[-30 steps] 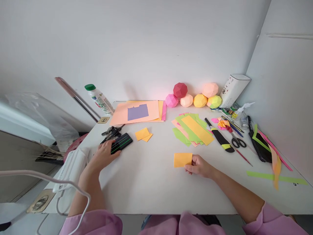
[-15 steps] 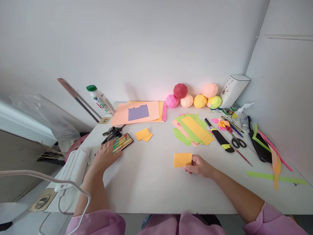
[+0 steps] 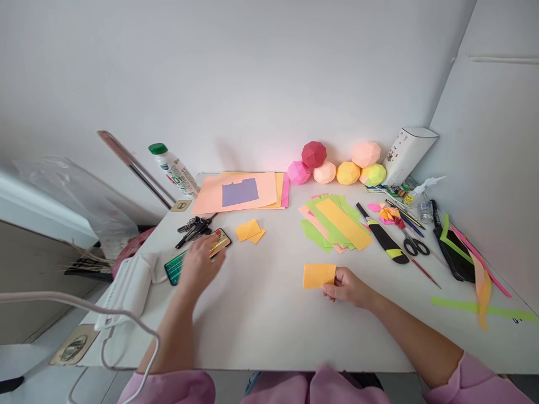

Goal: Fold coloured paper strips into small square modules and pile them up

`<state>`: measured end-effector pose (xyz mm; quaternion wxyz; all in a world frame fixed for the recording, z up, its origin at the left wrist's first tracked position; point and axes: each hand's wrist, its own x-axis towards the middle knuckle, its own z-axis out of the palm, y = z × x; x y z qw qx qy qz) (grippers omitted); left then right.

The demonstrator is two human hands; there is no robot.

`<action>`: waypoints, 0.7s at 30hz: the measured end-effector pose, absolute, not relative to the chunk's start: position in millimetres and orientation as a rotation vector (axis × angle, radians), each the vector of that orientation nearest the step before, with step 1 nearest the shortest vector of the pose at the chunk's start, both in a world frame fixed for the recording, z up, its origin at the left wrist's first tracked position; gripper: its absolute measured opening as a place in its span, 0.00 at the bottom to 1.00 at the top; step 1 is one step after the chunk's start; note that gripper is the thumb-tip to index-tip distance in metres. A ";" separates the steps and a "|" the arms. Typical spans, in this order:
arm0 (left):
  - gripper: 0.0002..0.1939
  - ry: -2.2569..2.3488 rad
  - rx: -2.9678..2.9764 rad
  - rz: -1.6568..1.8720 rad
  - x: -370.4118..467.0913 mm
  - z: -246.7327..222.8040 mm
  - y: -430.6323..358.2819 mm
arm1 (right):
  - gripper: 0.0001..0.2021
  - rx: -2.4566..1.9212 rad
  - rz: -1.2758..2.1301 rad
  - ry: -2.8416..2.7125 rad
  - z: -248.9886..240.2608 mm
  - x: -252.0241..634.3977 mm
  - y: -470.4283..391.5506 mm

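My right hand (image 3: 343, 285) pinches the right edge of an orange paper piece (image 3: 319, 275) between thumb and fingers, a little above the white table. My left hand (image 3: 202, 264) is over the smartphone (image 3: 173, 269), its fingers stretched out, holding nothing; part of the phone is hidden beneath it. Whether the fingertips touch the screen I cannot tell. Right of the phone lie two small orange paper pieces (image 3: 248, 229), one overlapping the other. Behind it rests a bunch of keys (image 3: 196, 229).
Coloured paper strips (image 3: 337, 224) lie mid-table. Several faceted paper balls (image 3: 314, 154) stand along the wall. Larger sheets (image 3: 206, 196) and a bottle (image 3: 179, 174) are at back left. A cutter (image 3: 387, 241), scissors (image 3: 416, 247) and glue bottle (image 3: 415, 193) lie right; a power strip (image 3: 126, 292) sits left.
My left hand has moved right across the phone, uncovering its left end. The right hand still holds the orange paper piece. The whole view has shifted slightly.
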<state>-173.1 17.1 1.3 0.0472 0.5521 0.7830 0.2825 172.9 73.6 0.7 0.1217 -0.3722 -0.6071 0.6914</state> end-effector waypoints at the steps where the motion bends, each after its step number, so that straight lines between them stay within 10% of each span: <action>1: 0.19 2.237 1.641 0.972 -151.4 3.8 18.0 | 0.05 -1.090 2.003 -1.765 -0.6 172.6 73.5; 8: 0.16 1.144 1.091 0.895 -5.8 6.9 15.2 | 0.04 -1.029 1.938 -1.696 1.4 166.9 71.6; 21: 0.09 0.816 0.959 0.953 3.1 -8.1 19.9 | 0.09 -0.923 1.994 -1.792 -2.2 168.1 70.6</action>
